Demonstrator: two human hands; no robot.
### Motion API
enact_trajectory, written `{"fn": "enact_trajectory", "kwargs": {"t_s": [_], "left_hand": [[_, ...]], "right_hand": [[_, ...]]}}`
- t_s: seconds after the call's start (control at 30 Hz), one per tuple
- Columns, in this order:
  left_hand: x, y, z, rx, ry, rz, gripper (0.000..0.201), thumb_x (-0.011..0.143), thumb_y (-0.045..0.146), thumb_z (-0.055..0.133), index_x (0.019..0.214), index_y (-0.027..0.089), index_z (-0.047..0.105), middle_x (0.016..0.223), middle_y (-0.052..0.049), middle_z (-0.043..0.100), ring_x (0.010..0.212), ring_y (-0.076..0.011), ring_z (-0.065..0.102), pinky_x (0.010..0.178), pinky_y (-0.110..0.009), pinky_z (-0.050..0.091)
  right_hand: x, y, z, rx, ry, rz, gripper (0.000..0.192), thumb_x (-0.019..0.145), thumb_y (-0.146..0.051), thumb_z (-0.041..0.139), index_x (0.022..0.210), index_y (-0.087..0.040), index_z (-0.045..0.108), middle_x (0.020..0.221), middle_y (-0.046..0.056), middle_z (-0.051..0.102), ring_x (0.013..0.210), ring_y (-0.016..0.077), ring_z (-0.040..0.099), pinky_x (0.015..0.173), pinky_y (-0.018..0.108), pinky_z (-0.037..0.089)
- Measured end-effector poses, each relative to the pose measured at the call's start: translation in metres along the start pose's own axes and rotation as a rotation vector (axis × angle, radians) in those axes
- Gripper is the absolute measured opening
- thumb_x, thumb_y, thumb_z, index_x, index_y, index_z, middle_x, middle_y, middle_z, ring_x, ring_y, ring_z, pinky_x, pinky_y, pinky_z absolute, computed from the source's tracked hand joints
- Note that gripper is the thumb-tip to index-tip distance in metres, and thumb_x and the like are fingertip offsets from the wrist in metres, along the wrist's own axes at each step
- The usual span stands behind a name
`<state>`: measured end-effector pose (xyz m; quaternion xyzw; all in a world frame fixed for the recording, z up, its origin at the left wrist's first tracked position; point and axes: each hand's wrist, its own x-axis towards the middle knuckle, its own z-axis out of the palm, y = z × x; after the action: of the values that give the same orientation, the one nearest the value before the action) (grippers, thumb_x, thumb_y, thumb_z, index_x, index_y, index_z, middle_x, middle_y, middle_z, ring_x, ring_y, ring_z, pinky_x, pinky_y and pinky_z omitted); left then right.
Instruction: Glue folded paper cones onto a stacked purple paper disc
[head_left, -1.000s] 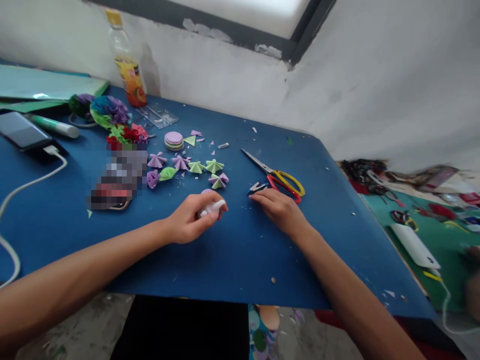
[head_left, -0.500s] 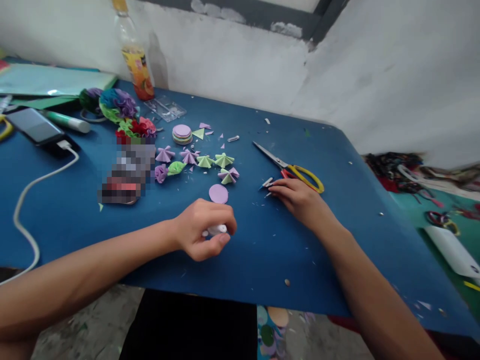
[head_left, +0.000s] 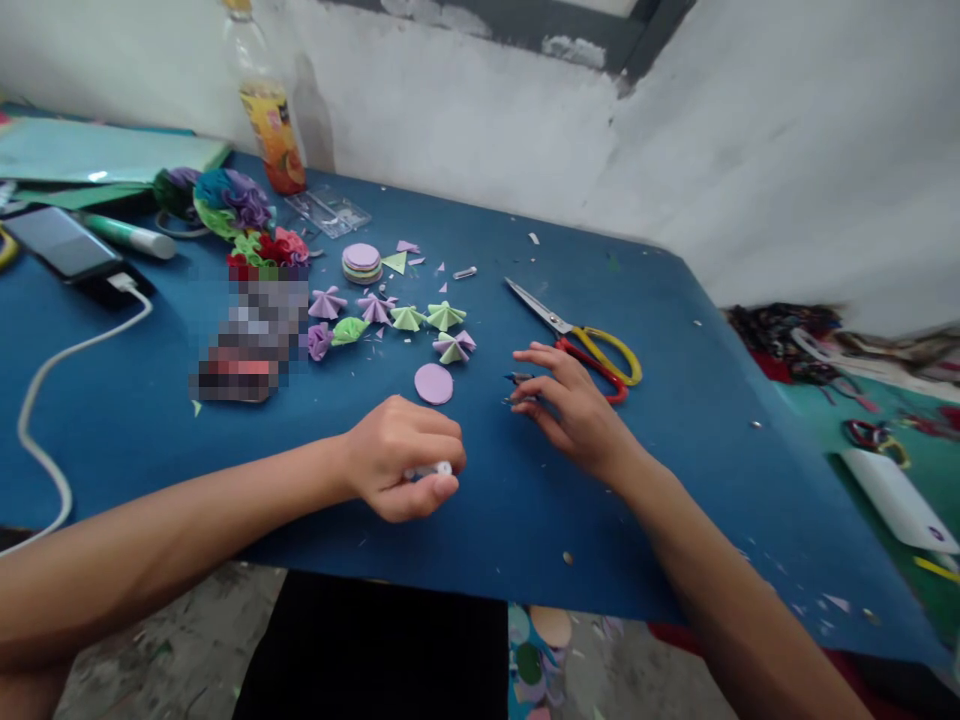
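1. The left hand (head_left: 401, 455) stays curled on a small white object (head_left: 429, 469), pinched between thumb and fingers, low on the blue worktop (head_left: 675, 470); what the object is cannot be told.
2. The right hand (head_left: 574, 405) has drawn back from the scissors (head_left: 581, 335), which now lie at its 12 o'clock, handles just beside the knuckles.
3. Its fingers are now spread apart, tips touching a small dark metal piece (head_left: 519, 380) at its 9 o'clock; half a second ago they were closer together on it.
4. A purple disc (head_left: 434, 383) lies flat at 1 o'clock from the left hand, apart from it, unmoved.
5. Folded paper fans (head_left: 420, 320) sit at the disc's 12 o'clock.
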<state>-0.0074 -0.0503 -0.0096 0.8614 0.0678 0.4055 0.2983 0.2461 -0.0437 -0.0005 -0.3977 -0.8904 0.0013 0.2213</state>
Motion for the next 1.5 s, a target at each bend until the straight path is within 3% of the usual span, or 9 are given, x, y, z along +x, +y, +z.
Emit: {"fn": "enact_trajectory", "kwargs": {"t_s": [0.13, 0.27, 0.47, 0.6, 0.73, 0.9, 1.0, 1.13, 1.5], "left_hand": [[0.002, 0.000, 0.004, -0.184, 0.076, -0.303, 0.038, 0.091, 0.035, 0.030, 0.065, 0.017, 0.051, 0.058, -0.001, 0.051, 0.053, -0.0117, 0.046, 0.054, -0.025, 0.037], [0.001, -0.005, 0.011, -0.396, 0.210, -0.587, 0.038, 0.088, 0.043, 0.030, 0.066, 0.017, 0.048, 0.058, 0.001, 0.045, 0.051, -0.0115, 0.043, 0.051, -0.025, 0.035], [0.001, -0.010, 0.018, -0.615, 0.341, -0.681, 0.027, 0.087, 0.035, 0.039, 0.070, 0.016, 0.048, 0.065, 0.002, 0.046, 0.054, -0.0103, 0.046, 0.052, -0.024, 0.036], [0.001, -0.009, 0.018, -0.602, 0.350, -0.717, 0.029, 0.089, 0.038, 0.041, 0.073, 0.015, 0.051, 0.067, 0.001, 0.049, 0.056, -0.0105, 0.048, 0.055, -0.023, 0.038], [0.001, -0.004, 0.016, -0.555, 0.323, -0.699, 0.029, 0.090, 0.036, 0.040, 0.073, 0.015, 0.052, 0.064, 0.001, 0.049, 0.056, -0.0105, 0.047, 0.054, -0.023, 0.037], [0.004, 0.002, 0.013, -0.486, 0.308, -0.653, 0.024, 0.089, 0.029, 0.043, 0.078, 0.014, 0.058, 0.071, -0.001, 0.054, 0.061, -0.0105, 0.049, 0.058, -0.023, 0.038], [0.006, 0.001, 0.012, -0.473, 0.318, -0.656, 0.023, 0.088, 0.029, 0.048, 0.083, 0.013, 0.063, 0.077, -0.003, 0.058, 0.067, -0.0116, 0.052, 0.063, -0.024, 0.041], [0.006, -0.004, 0.017, -0.646, 0.392, -0.767, 0.023, 0.084, 0.034, 0.056, 0.087, 0.015, 0.069, 0.078, -0.003, 0.060, 0.071, -0.0139, 0.054, 0.066, -0.026, 0.042], [0.009, -0.004, 0.024, -0.914, 0.490, -0.925, 0.015, 0.074, 0.027, 0.063, 0.081, 0.014, 0.067, 0.071, 0.000, 0.060, 0.065, -0.0115, 0.053, 0.064, -0.023, 0.039]], "right_hand": [[-0.001, -0.005, -0.003, 0.216, -0.056, 0.096, 0.013, 0.091, -0.030, 0.048, 0.085, -0.020, 0.054, 0.101, 0.011, 0.061, 0.097, 0.0220, 0.061, 0.086, 0.039, 0.050], [0.002, -0.025, -0.008, 0.454, 0.013, 0.254, 0.021, 0.090, -0.039, 0.050, 0.080, -0.020, 0.050, 0.091, 0.006, 0.056, 0.083, 0.0171, 0.059, 0.073, 0.031, 0.052], [0.015, -0.061, -0.007, 0.969, 0.143, 0.486, 0.025, 0.085, -0.043, 0.056, 0.079, -0.021, 0.045, 0.087, 0.000, 0.047, 0.061, 0.0080, 0.055, 0.043, 0.018, 0.048], [0.017, -0.069, 0.001, 1.148, 0.228, 0.571, 0.031, 0.076, -0.033, 0.070, 0.092, -0.025, 0.044, 0.080, -0.005, 0.049, 0.053, 0.0062, 0.053, 0.038, 0.016, 0.046], [0.013, -0.072, 0.003, 1.205, 0.226, 0.626, 0.048, 0.071, -0.025, 0.074, 0.111, -0.027, 0.046, 0.078, -0.006, 0.052, 0.052, 0.0063, 0.053, 0.039, 0.017, 0.048], [0.010, -0.079, 0.001, 1.204, 0.141, 0.675, 0.022, 0.073, -0.027, 0.072, 0.078, -0.019, 0.052, 0.072, -0.003, 0.055, 0.052, 0.0061, 0.053, 0.040, 0.016, 0.045], [0.009, -0.084, 0.002, 1.210, 0.103, 0.669, 0.019, 0.080, -0.030, 0.065, 0.085, -0.020, 0.050, 0.076, -0.002, 0.058, 0.054, 0.0076, 0.056, 0.039, 0.016, 0.044], [0.007, -0.087, 0.005, 1.140, 0.052, 0.672, 0.021, 0.084, -0.028, 0.059, 0.102, -0.022, 0.050, 0.077, -0.002, 0.055, 0.050, 0.0055, 0.053, 0.038, 0.015, 0.041], [0.005, -0.086, 0.010, 1.035, 0.009, 0.643, 0.017, 0.088, -0.022, 0.050, 0.104, -0.021, 0.049, 0.060, -0.006, 0.050, 0.046, 0.0051, 0.046, 0.041, 0.018, 0.036]]}}
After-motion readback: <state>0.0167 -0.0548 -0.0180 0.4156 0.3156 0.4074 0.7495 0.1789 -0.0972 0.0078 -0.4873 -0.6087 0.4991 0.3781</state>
